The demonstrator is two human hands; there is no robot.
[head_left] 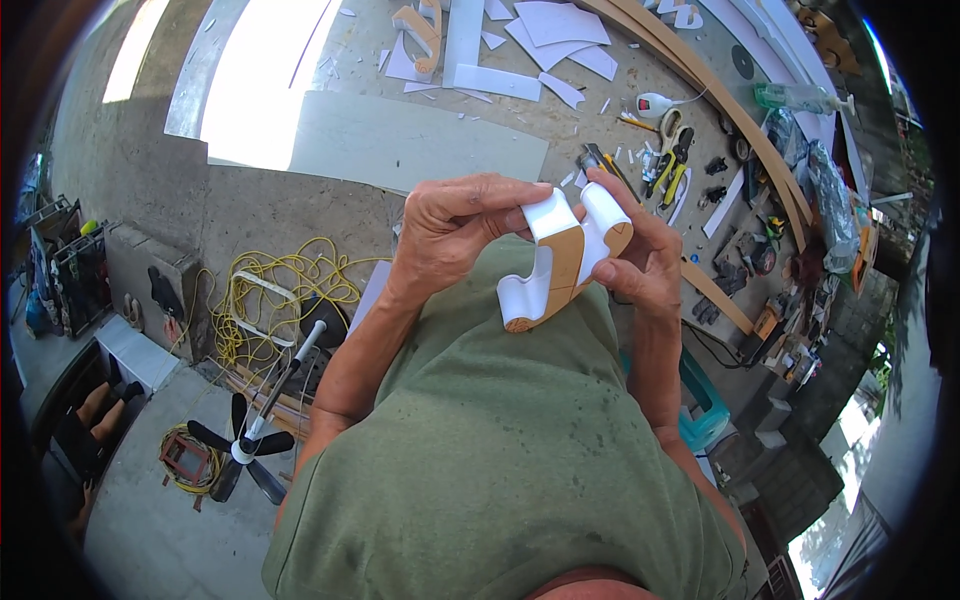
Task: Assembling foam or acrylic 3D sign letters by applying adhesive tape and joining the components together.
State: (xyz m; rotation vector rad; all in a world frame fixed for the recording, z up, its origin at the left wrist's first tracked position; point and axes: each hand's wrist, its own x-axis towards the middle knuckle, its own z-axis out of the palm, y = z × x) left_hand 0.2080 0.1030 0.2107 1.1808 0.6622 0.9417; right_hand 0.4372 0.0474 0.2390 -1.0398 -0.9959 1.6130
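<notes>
I hold a thick, curvy block (563, 258) up in front of my green shirt. Its flat face is tan with thin lines across it, and smooth white sheet covers its edges; it looks like a cut-out letter. My left hand (450, 225) pinches its upper left end, with fingers and thumb along the white side. On the other side my right hand (648, 250) grips the rounded right end, thumb low against it and fingers behind. The undersides of the fingers are partly hidden.
A worktable ahead bears a large white sheet (370, 135), white offcuts (560, 28), scissors (670, 130), yellow-handled pliers (675, 165) and a similar tan-and-white piece (425, 40). Yellow cord (270, 340) and a standing fan (243, 450) are at left. Another person's legs (105, 415) show far left.
</notes>
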